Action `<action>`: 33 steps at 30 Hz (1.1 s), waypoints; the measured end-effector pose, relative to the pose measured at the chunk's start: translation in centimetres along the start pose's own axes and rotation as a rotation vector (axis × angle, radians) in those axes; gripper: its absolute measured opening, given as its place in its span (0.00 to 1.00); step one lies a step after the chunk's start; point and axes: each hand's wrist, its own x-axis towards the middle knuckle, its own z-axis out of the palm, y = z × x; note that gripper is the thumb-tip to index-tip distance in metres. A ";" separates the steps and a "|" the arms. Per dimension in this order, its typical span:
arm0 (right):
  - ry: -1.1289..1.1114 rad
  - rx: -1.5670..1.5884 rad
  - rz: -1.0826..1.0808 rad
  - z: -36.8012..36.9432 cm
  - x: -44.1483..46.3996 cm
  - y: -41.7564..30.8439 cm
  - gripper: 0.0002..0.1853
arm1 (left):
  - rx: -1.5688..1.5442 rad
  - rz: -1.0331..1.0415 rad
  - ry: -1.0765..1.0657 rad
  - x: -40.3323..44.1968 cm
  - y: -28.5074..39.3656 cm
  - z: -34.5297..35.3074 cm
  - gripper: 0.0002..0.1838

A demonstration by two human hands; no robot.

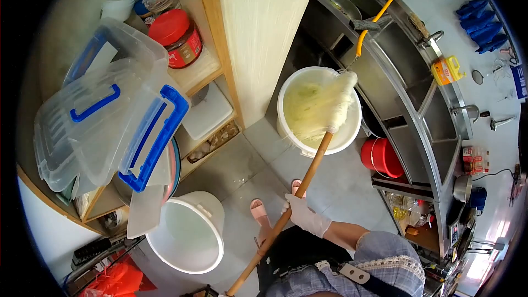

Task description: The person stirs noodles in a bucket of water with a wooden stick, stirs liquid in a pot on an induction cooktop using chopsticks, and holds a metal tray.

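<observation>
My right hand (309, 216), in a white glove, is closed around the wooden handle of a mop (311, 168). The mop's pale string head (334, 102) is blurred and lies over the white bucket (281, 111), its far end against the rim. Yellowish, cloudy water (303, 97) shows inside this bucket. Just beyond the rim hangs the end of a yellow hose (361, 44), with what looks like a thin stream below it. The handle's lower end runs out at the bottom edge, and my left hand is not in view.
A second white bucket (219, 214) holding cloudy liquid stands at the left. Clear plastic boxes (88, 132) with blue handles jut from the shelf above it. Right of the mop are a red bucket (383, 159) and a long steel sink counter (421, 159). Pink slippers (256, 205) stand on grey tiles.
</observation>
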 end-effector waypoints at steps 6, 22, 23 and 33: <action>-0.049 -0.013 0.019 -0.5 -1.4 -0.6 0.09 | 0.047 -0.071 0.002 -1.1 0.8 0.4 0.12; -0.048 -0.107 0.017 -1.0 -3.8 -1.7 0.10 | -0.152 0.100 -0.079 -3.3 -0.3 1.8 0.13; -0.056 -0.095 0.000 -0.8 -4.3 -1.7 0.10 | -0.167 0.085 -0.076 -3.4 0.2 1.4 0.13; -0.009 -0.135 0.027 -0.8 -3.0 -1.2 0.09 | -0.150 0.110 -0.020 -4.8 0.0 1.6 0.16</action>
